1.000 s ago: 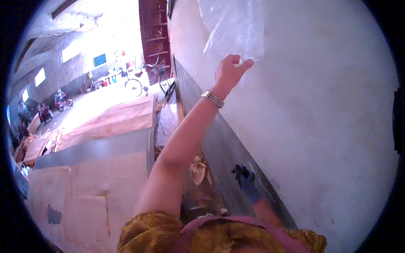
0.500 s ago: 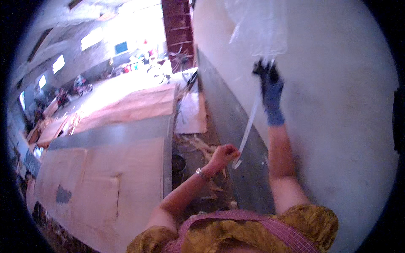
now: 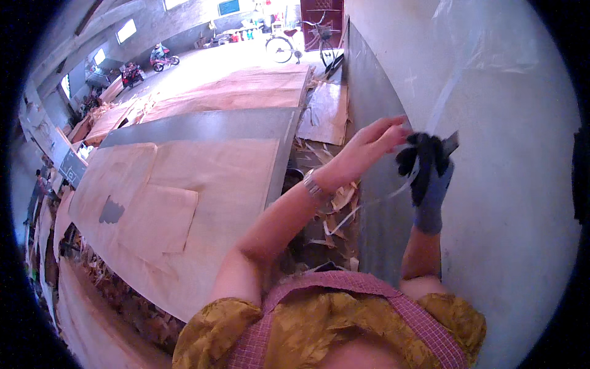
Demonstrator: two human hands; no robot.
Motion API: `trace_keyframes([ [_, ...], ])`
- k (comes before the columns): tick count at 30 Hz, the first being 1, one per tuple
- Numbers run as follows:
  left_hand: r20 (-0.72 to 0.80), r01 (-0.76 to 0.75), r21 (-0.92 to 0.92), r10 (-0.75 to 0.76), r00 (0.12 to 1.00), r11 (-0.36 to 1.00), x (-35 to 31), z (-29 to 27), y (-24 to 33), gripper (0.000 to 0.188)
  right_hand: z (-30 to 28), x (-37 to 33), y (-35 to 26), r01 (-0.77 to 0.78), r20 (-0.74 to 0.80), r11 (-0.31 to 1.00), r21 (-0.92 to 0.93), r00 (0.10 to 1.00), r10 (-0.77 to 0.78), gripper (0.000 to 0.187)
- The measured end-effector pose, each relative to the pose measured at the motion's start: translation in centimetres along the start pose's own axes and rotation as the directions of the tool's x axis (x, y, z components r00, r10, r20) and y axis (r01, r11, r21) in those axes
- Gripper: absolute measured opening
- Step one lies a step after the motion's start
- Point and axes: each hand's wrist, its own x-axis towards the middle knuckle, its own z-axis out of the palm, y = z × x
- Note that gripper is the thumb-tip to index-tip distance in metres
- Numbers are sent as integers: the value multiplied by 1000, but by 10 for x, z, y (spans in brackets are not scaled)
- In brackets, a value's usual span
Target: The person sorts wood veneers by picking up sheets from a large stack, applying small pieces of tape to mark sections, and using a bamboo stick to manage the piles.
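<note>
My right hand [image 3: 425, 166], in a blue glove with black palm and fingers, is closed around a narrow whitish strip [image 3: 444, 101]. A small dark flat piece [image 3: 452, 144] juts from its fingers; what it belongs to is hidden. Above, the strip runs up the pale wall to a clear plastic sheet [image 3: 504, 46]. Its loose lower end [image 3: 384, 200] trails down to the left. My bare left hand [image 3: 362, 154], with a metal band at the wrist, stretches its fingers toward the glove. Nothing shows in it.
At left stands a broad table stacked with thin wood veneer sheets [image 3: 227, 166]. A grey board [image 3: 381, 98] leans along the wall. Veneer scraps [image 3: 326, 224] litter the gap between. Farther back are a bicycle [image 3: 307, 43], motorbikes [image 3: 163, 58] and a red door [image 3: 322, 24].
My right hand has come down from the plastic sheet, and my left has risen from the strip's lower end to beside the glove. The view has shifted, showing more of the table and floor.
</note>
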Motion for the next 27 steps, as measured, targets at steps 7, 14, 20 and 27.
trace_keyframes([
  [7, 21, 151, -146, -149, 989, 978, 26, 26, -19, 46, 2, -19, 51, 394, 127, 830, -395, 918, -376, 15],
  [14, -300, 295, 154, -240, 923, 943, -36, -35, -37, 41, 1, -40, 95, -219, 265, 976, 10, 941, 209, 39],
  [20, -66, 660, 36, -657, 751, 750, -121, -124, -42, 27, 44, -53, 118, -388, 700, 889, -244, 563, 438, 59],
  [27, -338, 803, 165, -732, 592, 573, -207, -193, -109, 21, 71, -71, 255, -311, 912, 897, -314, 164, 376, 53],
])
